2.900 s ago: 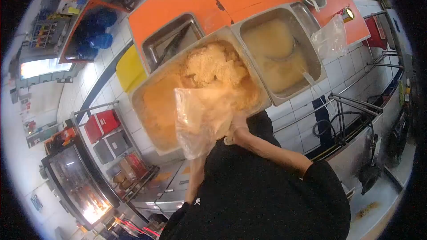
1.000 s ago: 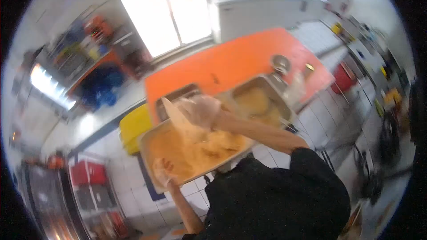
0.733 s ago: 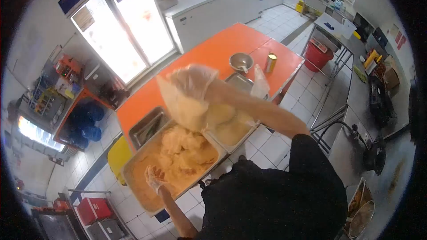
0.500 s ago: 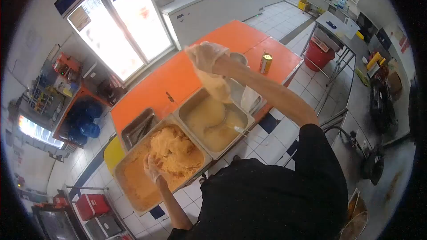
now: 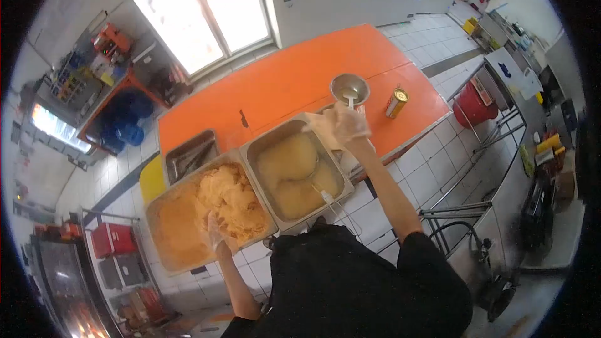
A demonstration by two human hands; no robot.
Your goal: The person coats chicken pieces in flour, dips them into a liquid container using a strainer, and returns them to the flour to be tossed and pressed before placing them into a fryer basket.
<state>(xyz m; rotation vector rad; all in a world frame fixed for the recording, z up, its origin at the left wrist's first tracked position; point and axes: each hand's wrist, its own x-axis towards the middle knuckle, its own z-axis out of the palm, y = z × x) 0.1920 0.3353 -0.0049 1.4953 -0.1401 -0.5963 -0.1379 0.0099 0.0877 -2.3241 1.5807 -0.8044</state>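
My left hand (image 5: 215, 231), in a clear plastic glove, rests against the heap of orange breading (image 5: 228, 197) in the left steel pan (image 5: 161, 256). Its fingers look apart with nothing gripped. Beyond the right rim of the second steel pan (image 5: 250, 178), my right hand (image 5: 352, 126), also gloved, closes on a limp pale-beige thing (image 5: 324, 130) whose kind I cannot make out; motion blurs it. Cloudy yellowish liquid (image 5: 288, 159) fills that second pan. A wire-handled strainer (image 5: 325, 197) lies partly sunk in it, its handle over the near rim.
A steel bowl (image 5: 350, 87) with a white-handled utensil and a gold can (image 5: 397, 103) stand on the orange table (image 5: 282, 81). A smaller steel tray (image 5: 191, 156) sits behind the breading pan. White chest freezers (image 5: 350, 9) line the back; a steel counter (image 5: 507, 66) is at right.
My right hand has come down and to the right from above the liquid pan, bringing the limp pale thing past its rim. My left hand stays at the breading. The head view has shifted.
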